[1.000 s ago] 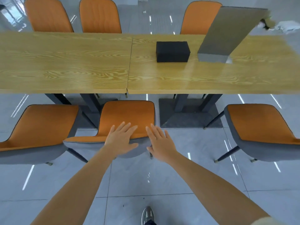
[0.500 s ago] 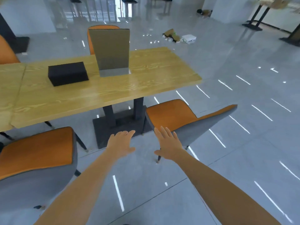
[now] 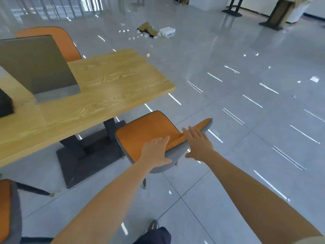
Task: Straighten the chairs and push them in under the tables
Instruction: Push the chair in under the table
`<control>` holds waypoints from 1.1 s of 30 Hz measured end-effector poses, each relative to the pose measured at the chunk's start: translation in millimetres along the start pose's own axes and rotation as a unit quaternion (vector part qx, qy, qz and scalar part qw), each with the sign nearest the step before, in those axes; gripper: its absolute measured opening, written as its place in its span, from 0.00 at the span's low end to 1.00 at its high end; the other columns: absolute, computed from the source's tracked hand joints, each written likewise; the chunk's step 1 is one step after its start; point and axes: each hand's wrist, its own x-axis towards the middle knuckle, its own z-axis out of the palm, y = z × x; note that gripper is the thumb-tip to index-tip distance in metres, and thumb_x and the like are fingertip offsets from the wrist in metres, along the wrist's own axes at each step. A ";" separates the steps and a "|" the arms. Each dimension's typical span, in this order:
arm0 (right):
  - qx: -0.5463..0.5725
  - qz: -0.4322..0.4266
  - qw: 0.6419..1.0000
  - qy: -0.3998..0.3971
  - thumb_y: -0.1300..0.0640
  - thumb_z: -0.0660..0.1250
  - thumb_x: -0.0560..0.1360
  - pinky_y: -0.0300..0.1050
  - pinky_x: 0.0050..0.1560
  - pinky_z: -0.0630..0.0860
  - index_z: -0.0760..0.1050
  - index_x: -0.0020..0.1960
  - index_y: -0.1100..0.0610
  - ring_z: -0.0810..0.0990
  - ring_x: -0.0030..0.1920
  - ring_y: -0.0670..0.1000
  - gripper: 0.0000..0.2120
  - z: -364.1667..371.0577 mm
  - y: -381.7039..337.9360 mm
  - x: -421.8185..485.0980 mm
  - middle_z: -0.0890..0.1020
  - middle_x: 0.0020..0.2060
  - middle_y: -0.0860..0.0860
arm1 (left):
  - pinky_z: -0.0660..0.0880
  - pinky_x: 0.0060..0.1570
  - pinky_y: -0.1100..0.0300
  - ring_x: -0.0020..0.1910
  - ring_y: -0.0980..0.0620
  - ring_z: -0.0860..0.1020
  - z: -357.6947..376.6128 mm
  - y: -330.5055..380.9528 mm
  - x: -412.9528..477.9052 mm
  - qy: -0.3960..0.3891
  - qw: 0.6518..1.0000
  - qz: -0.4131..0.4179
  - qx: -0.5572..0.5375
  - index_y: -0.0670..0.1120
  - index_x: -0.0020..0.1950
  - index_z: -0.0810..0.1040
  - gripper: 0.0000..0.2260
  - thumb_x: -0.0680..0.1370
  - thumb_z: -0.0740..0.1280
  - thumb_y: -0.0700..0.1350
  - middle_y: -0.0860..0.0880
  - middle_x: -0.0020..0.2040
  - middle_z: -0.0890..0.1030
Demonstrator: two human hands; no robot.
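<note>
Partly hidden chair (image 3: 149, 131) behind hands (image 3: 155, 153).

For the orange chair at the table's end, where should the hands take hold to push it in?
Grip the top edge of the orange chair's backrest from behind, one hand toward each end. The left hand and right hand are already there. The chair is skewed to the table, so a wide hold helps turn it.

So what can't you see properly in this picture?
Head view:
- The black box is cut off by the left edge.
- The far chair is mostly hidden behind the grey stand.
- The rubbish on the floor is too small to tell what it is.
- Whether the right hand touches the near chair is unclear.
</note>
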 end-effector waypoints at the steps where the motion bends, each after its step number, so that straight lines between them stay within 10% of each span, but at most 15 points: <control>1: -0.001 0.002 1.000 -0.004 0.51 0.71 0.73 0.53 0.78 0.47 0.40 0.77 0.52 0.45 0.78 0.56 0.47 -1.7 11.5 7.1 0.46 0.78 0.54 | 0.68 0.66 0.47 0.72 0.45 0.65 1.6 5.7 14.5 -0.004 1.000 0.003 0.003 0.50 0.77 0.50 0.38 0.74 0.66 0.58 0.48 0.74 0.63; 16: -0.075 -0.153 0.985 -0.033 0.52 0.69 0.74 0.51 0.75 0.50 0.57 0.74 0.52 0.58 0.74 0.56 0.33 10.3 122.0 94.7 0.64 0.72 0.54 | 0.69 0.39 0.56 0.53 0.43 0.77 29.6 67.1 91.4 -0.023 0.982 -0.183 -0.032 0.48 0.70 0.63 0.24 0.75 0.62 0.35 0.45 0.56 0.76; 33: -0.047 -0.283 0.957 -0.038 0.60 0.63 0.75 0.52 0.56 0.74 0.71 0.63 0.51 0.78 0.55 0.57 0.18 40.7 72.2 64.7 0.79 0.54 0.53 | 0.67 0.38 0.56 0.52 0.45 0.79 49.2 33.2 6.5 -0.034 0.972 -0.230 0.041 0.45 0.57 0.71 0.12 0.75 0.62 0.36 0.46 0.52 0.80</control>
